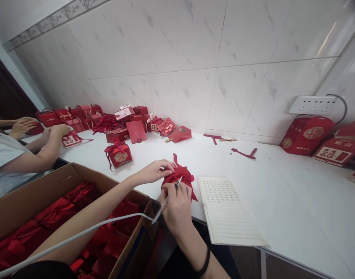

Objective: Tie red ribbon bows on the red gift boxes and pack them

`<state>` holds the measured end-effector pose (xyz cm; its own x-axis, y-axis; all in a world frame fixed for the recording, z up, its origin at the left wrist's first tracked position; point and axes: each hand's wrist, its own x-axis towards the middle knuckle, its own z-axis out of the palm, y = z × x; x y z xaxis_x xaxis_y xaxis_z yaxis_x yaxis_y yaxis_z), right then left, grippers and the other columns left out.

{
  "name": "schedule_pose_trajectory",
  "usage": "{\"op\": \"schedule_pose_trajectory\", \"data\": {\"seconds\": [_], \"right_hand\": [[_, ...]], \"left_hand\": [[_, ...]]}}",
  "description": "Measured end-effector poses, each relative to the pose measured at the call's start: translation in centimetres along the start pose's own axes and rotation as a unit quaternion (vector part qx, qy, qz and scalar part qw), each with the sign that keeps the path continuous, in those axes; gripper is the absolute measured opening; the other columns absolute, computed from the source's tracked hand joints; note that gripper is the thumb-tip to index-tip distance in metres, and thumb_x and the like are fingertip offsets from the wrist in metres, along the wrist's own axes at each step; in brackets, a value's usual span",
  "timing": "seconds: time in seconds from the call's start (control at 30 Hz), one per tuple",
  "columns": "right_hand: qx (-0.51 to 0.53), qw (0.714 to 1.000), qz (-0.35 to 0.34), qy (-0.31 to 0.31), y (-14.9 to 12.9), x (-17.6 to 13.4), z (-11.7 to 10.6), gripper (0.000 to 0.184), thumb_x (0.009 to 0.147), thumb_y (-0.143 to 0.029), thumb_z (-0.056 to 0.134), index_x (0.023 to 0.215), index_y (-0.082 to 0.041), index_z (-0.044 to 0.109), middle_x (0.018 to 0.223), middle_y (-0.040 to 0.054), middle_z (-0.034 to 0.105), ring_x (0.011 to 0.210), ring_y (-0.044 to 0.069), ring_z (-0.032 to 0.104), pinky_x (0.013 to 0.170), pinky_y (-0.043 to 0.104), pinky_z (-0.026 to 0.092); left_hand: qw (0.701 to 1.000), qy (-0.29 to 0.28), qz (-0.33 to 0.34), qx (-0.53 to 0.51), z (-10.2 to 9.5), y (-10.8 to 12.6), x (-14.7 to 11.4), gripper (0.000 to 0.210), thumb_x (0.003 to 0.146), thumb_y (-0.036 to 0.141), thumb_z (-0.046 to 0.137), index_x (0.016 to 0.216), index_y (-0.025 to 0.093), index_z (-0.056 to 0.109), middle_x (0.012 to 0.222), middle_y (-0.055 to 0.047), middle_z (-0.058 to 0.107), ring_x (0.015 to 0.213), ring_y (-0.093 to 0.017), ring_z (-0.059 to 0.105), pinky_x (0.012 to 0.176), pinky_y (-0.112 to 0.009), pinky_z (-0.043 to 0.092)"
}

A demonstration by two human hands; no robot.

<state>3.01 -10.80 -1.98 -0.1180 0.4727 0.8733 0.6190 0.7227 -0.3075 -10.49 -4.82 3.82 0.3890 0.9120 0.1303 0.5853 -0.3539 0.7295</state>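
A small red gift box topped with a red ribbon bow [181, 173] sits at the table's near edge between my hands. My left hand [157, 171] comes over from the left, its fingertips closed on the ribbon at the bow's left side. My right hand [178, 201] has a pen [162, 210] between its fingers, tip pointing up over the bow. The same hand's fingertips touch the front of the bow, and most of the box beneath is hidden. Just right of it lies an open notebook [230, 209] with handwritten lines, overhanging the table edge.
A cardboard carton [75, 170] full of red boxes stands at the near left, a white cable [107, 221] crossing it. Finished-looking red boxes [119, 155] and a ribbon heap [107, 123] lie behind. Another person's hand [59, 131] works at far left. A power strip [312, 105] is mounted right.
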Motion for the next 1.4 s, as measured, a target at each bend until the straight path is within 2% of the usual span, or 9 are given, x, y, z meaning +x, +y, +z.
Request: {"op": "schedule_pose_trajectory", "data": {"seconds": [0.23,0.33,0.43,0.6,0.8,0.93,1.03,1.17,1.4], "right_hand": [[0.120,0.992,0.024,0.015,2.3,-0.3,-2.7,0.003,0.085,-0.016,0.049,0.085,-0.018,0.052,0.078,0.0064,0.057,0.075,0.019,0.051,0.069,0.032,0.043],[0.127,0.979,0.162,0.010,5.4,0.6,-4.2,0.011,0.084,-0.029,0.053,0.088,-0.019,0.050,0.084,0.0063,0.060,0.078,0.020,0.055,0.068,0.033,0.044],[0.169,0.940,0.279,-0.096,8.0,2.0,-5.0,0.027,0.078,-0.043,0.058,0.088,-0.021,0.048,0.086,0.0063,0.062,0.080,0.022,0.059,0.067,0.034,0.045],[0.248,0.893,0.307,-0.215,8.8,3.8,-4.5,0.030,0.073,-0.045,0.060,0.085,-0.021,0.048,0.073,0.0017,0.061,0.070,0.019,0.059,0.065,0.032,0.045],[0.292,0.869,0.332,-0.221,9.2,3.9,-3.4,0.026,0.071,-0.041,0.058,0.083,-0.020,0.049,0.062,-0.0023,0.055,0.057,0.015,0.053,0.055,0.028,0.041],[0.371,0.822,0.380,-0.205,9.6,4.4,-3.0,0.030,0.067,-0.039,0.063,0.084,-0.018,0.049,0.059,-0.0031,0.053,0.056,0.014,0.054,0.054,0.026,0.042],[0.423,0.775,0.427,-0.195,9.6,4.9,-2.6,0.033,0.064,-0.037,0.066,0.084,-0.016,0.049,0.057,-0.0043,0.052,0.054,0.013,0.054,0.053,0.026,0.044],[0.464,0.744,0.444,-0.186,9.4,4.9,-2.0,0.036,0.063,-0.038,0.068,0.085,-0.016,0.049,0.053,-0.0061,0.051,0.049,0.010,0.050,0.051,0.024,0.044],[0.480,0.719,0.469,-0.182,9.7,3.9,-1.9,0.042,0.060,-0.042,0.071,0.084,-0.016,0.049,0.052,-0.0066,0.051,0.049,0.009,0.050,0.051,0.022,0.042]], "left_hand": [[0.998,0.021,0.021,0.053,0.2,1.0,0.1,0.018,0.081,0.026,0.045,0.083,0.019,0.062,0.102,-0.005,0.059,0.098,-0.017,0.056,0.090,-0.032,0.043],[0.993,0.043,0.024,0.110,0.1,1.9,-0.4,0.018,0.081,0.031,0.047,0.082,0.019,0.061,0.103,-0.004,0.059,0.100,-0.017,0.054,0.093,-0.033,0.039],[0.977,0.106,-0.017,0.184,0.4,2.9,-1.5,0.022,0.077,0.040,0.052,0.081,0.019,0.057,0.096,-0.004,0.058,0.089,-0.017,0.055,0.080,-0.031,0.044],[0.951,0.106,-0.119,0.266,1.5,4.1,-3.5,0.028,0.071,0.048,0.055,0.074,0.020,0.049,0.070,0.001,0.058,0.061,-0.015,0.053,0.055,-0.026,0.038],[0.936,0.075,-0.133,0.316,2.1,4.6,-3.8,0.017,0.079,0.028,0.041,0.075,0.020,0.055,0.068,0.000,0.063,0.057,-0.015,0.055,0.054,-0.025,0.035],[0.924,0.097,-0.122,0.348,1.8,5.5,-3.9,0.024,0.081,0.028,0.037,0.072,0.019,0.058,0.064,-0.002,0.063,0.056,-0.016,0.056,0.055,-0.026,0.035],[0.950,0.068,-0.168,0.253,1.4,5.9,-4.3,0.031,0.082,0.036,0.037,0.064,0.019,0.055,0.057,-0.001,0.063,0.050,-0.015,0.055,0.054,-0.025,0.037],[0.973,-0.056,-0.220,0.031,1.0,5.4,-5.0,0.040,0.083,0.044,0.037,0.065,0.016,0.059,0.063,-0.002,0.067,0.057,-0.015,0.059,0.057,-0.023,0.041],[0.975,-0.103,-0.198,-0.013,2.0,3.2,-6.2,0.046,0.082,0.050,0.040,0.078,0.014,0.068,0.076,-0.003,0.066,0.072,-0.016,0.056,0.068,-0.024,0.041]]}}
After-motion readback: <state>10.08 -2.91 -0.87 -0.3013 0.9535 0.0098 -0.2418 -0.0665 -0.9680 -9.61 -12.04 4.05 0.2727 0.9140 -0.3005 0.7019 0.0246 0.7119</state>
